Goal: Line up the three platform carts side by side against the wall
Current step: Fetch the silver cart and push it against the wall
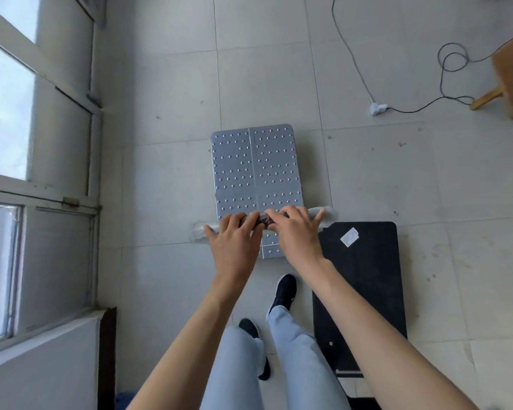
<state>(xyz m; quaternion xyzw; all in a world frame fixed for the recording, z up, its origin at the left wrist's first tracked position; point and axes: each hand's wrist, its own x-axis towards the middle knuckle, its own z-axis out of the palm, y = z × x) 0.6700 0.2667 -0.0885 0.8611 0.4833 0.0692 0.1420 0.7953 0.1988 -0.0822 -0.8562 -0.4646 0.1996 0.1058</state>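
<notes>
1. Silver cart point(255, 170) stands on the tiles point(166, 93), apart from the window wall point(65, 119) on my left.
2. My left hand point(234, 241) and right hand point(296, 232) grip its handle point(325, 215), fingers curled over the bar, hands nearly touching mid-bar.
3. Black cart point(365, 276) sits just right of it, nearer me.

Silver studded cart deck point(255, 161); plain black cart deck point(365, 279); grey floor tiles point(166, 113).
</notes>
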